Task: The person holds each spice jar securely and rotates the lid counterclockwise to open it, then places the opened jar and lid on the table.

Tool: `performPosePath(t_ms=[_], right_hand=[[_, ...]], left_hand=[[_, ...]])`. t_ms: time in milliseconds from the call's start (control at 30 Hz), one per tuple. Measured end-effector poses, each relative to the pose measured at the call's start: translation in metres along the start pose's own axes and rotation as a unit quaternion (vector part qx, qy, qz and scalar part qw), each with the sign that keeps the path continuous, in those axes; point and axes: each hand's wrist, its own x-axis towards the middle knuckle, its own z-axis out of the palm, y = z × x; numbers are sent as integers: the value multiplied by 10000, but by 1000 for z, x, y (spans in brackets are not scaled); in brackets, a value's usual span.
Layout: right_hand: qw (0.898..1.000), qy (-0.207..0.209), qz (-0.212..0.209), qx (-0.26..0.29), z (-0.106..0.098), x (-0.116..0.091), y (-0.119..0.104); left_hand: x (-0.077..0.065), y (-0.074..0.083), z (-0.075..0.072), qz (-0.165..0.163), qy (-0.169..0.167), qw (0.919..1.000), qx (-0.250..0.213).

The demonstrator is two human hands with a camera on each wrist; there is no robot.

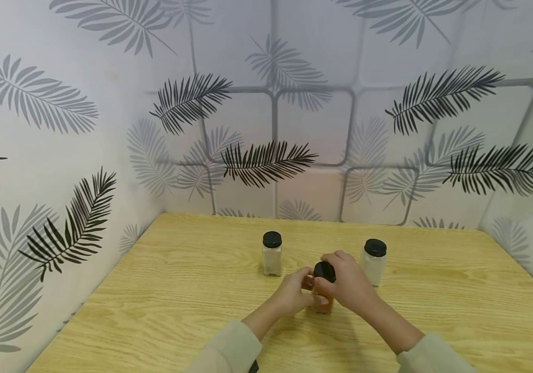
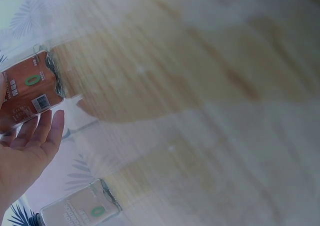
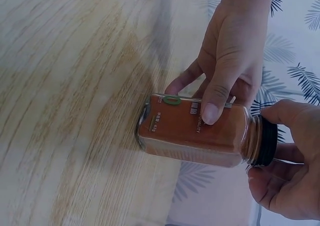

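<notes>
A square glass spice jar (image 3: 200, 131) of orange-red powder stands on the table, its label and green mark showing in the right wrist view. My left hand (image 1: 292, 294) holds the jar's body, with the thumb laid along one side. At the top, my right hand (image 1: 351, 280) grips the black lid (image 1: 324, 271) between thumb and fingers. The lid sits on the jar's threaded neck. In the left wrist view the jar (image 2: 32, 88) is cut off by the frame edge, and fingers of my left hand (image 2: 30, 151) reach beside it.
Behind and left of my hands stands a second jar (image 1: 272, 256) with pale contents and a black lid. A similar pale jar (image 1: 375, 264) is to the right, partly behind my right hand. The wood-grain table (image 1: 178, 280) meets a leaf-patterned wall (image 1: 248, 114) at the back.
</notes>
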Motion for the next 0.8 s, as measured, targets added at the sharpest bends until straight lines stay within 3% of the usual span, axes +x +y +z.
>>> performPosePath(t_ms=[800], right_hand=[[9991, -359, -156, 188, -10, 1, -3]], left_hand=[[1, 1, 0, -53, -8, 10000, -8]])
